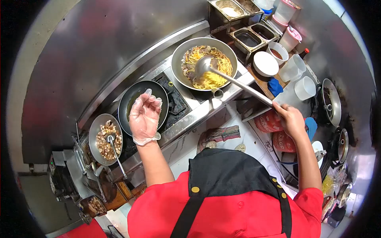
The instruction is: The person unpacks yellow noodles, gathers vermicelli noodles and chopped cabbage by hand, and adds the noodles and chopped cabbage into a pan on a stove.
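My right hand (290, 119) is wrapped round the far end of a long-handled metal ladle (246, 86). The ladle's bowl rests among yellow noodles (212, 80) and dark pieces in a wide grey pan (177, 63) on the stove. In a clear plastic glove, my left hand (146, 115) hovers palm up over a black frying pan (126, 101), its fingers loosely curled and apart with nothing in them. A shallow oily layer shows in part of that pan; my hand hides the rest.
At the left, a pan of diced food (106, 137) has a spoon (115, 152) in it. Metal containers (248, 37), a white bowl (266, 64) and plastic tubs (293, 68) stand at the back right. Red gas cylinders (270, 121) sit below; pans (331, 101) line the right wall.
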### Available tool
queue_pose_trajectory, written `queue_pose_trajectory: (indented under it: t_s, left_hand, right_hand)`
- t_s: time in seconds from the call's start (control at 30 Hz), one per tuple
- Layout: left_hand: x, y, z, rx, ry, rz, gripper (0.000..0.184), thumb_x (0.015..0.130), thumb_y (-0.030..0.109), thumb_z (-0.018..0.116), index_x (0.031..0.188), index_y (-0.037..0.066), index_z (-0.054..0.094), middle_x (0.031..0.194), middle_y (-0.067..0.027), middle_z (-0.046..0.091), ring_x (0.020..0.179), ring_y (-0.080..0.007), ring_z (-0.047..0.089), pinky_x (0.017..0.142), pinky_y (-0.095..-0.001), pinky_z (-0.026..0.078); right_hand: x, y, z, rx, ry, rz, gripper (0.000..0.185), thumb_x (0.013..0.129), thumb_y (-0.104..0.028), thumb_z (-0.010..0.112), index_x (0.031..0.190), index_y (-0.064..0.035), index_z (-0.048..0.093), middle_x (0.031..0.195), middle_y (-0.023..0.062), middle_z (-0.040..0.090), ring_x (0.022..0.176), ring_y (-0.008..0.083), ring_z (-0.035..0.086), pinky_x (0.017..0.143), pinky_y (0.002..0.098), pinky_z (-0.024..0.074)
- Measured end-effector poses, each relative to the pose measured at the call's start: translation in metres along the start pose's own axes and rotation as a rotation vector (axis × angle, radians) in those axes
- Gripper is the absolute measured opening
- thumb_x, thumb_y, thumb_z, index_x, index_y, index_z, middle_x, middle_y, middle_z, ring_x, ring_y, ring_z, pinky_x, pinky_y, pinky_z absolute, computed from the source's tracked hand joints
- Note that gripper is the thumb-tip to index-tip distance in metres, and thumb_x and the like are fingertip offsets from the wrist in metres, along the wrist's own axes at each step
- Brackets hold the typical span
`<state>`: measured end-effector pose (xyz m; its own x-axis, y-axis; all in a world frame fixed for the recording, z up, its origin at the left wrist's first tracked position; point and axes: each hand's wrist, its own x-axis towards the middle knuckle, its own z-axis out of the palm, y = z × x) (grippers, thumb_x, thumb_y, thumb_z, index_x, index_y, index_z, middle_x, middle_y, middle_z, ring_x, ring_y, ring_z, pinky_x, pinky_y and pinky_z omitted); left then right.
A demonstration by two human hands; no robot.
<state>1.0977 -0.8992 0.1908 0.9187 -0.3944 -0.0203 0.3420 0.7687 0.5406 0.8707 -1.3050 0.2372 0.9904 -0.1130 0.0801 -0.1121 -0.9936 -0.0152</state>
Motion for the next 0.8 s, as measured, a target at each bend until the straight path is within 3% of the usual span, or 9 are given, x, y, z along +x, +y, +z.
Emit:
queue_pose_trajectory:
  t_s: [0.13,0.23,0.3,0.37,0.4,0.57,0.67,0.7,0.8]
  left_hand:
    - [-0.008,0.004,-0.009,-0.004,0.046,0.007,0.026,0.091,0.023,0.055,0.101,0.000,0.063,0.090,-0.0103,0.061,0.085,-0.0239,0.058,0.078,-0.0338,0.047]
    - [-0.005,0.000,-0.016,-0.011,0.091,-0.038,0.026,0.091,0.023,0.054,0.101,0.000,0.063,0.090,-0.0103,0.061,0.085,-0.0238,0.058,0.076,-0.0340,0.048]
    - [-0.001,-0.001,-0.012,-0.017,0.101,-0.052,0.026,0.091,0.023,0.054,0.101,0.000,0.063,0.090,-0.0104,0.061,0.085,-0.0240,0.058,0.075,-0.0339,0.048]
    - [-0.001,0.004,0.000,-0.020,0.042,-0.053,0.026,0.091,0.022,0.054,0.101,0.000,0.063,0.090,-0.0105,0.061,0.085,-0.0241,0.058,0.075,-0.0337,0.048]
    - [-0.001,0.010,-0.001,0.019,0.057,-0.021,0.024,0.091,0.020,0.054,0.101,0.000,0.063,0.090,-0.0104,0.061,0.085,-0.0238,0.058,0.075,-0.0332,0.048]
    - [-0.004,0.027,-0.019,0.076,0.085,0.072,0.023,0.091,0.020,0.054,0.101,0.001,0.063,0.091,-0.0109,0.061,0.085,-0.0229,0.058,0.074,-0.0329,0.047]
    - [-0.004,0.023,-0.016,0.024,0.074,0.022,0.023,0.090,0.021,0.054,0.101,0.002,0.063,0.093,-0.0102,0.061,0.084,-0.0235,0.059,0.074,-0.0338,0.048]
    - [-0.003,0.020,-0.013,0.024,0.071,0.028,0.023,0.090,0.021,0.054,0.101,0.002,0.063,0.093,-0.0102,0.061,0.084,-0.0235,0.059,0.074,-0.0338,0.048]
    - [-0.001,0.016,-0.007,0.053,0.066,0.015,0.024,0.091,0.022,0.054,0.101,0.002,0.063,0.092,-0.0103,0.061,0.084,-0.0249,0.059,0.074,-0.0339,0.049]
  right_hand:
    - [-0.044,0.011,0.009,0.208,-0.135,0.233,0.063,0.070,0.003,0.061,0.130,-0.0165,0.054,0.088,0.0172,0.060,0.084,0.0340,0.060,0.078,0.0373,0.0467]
    - [-0.042,0.001,0.045,0.542,-0.133,0.277,0.065,0.074,-0.002,0.067,0.135,-0.0123,0.048,0.095,0.0188,0.062,0.091,0.0324,0.059,0.085,0.0349,0.0446]
    - [-0.033,-0.017,0.058,0.663,-0.128,0.268,0.066,0.075,-0.004,0.068,0.136,-0.0099,0.046,0.105,0.0189,0.063,0.095,0.0262,0.059,0.089,0.0314,0.0428]
    - [-0.039,-0.026,0.043,0.667,-0.143,0.327,0.058,0.082,-0.018,0.067,0.136,-0.0138,0.047,0.114,0.0189,0.062,0.101,0.0299,0.060,0.090,0.0387,0.0438]
    - [-0.049,-0.021,0.027,0.623,-0.159,0.337,0.063,0.077,-0.009,0.067,0.137,-0.0112,0.046,0.109,0.0166,0.063,0.096,0.0249,0.059,0.089,0.0339,0.0429]
    - [-0.041,-0.031,-0.036,0.146,-0.285,0.315,0.060,0.074,-0.003,0.064,0.132,-0.0121,0.052,0.089,0.0173,0.060,0.081,0.0332,0.059,0.078,0.0357,0.0459]
    - [-0.029,-0.016,0.035,0.410,-0.144,0.268,0.056,0.078,-0.006,0.064,0.132,-0.0137,0.051,0.089,0.0189,0.061,0.085,0.0366,0.059,0.078,0.0382,0.0463]
    - [-0.031,-0.013,0.061,0.539,-0.100,0.229,0.056,0.080,-0.009,0.065,0.133,-0.0155,0.050,0.101,0.0196,0.062,0.092,0.0350,0.060,0.083,0.0413,0.0469]
    - [-0.018,-0.040,0.081,0.531,-0.074,0.217,0.061,0.079,-0.012,0.065,0.137,-0.0180,0.045,0.098,0.0213,0.061,0.090,0.0375,0.060,0.080,0.0436,0.0475]
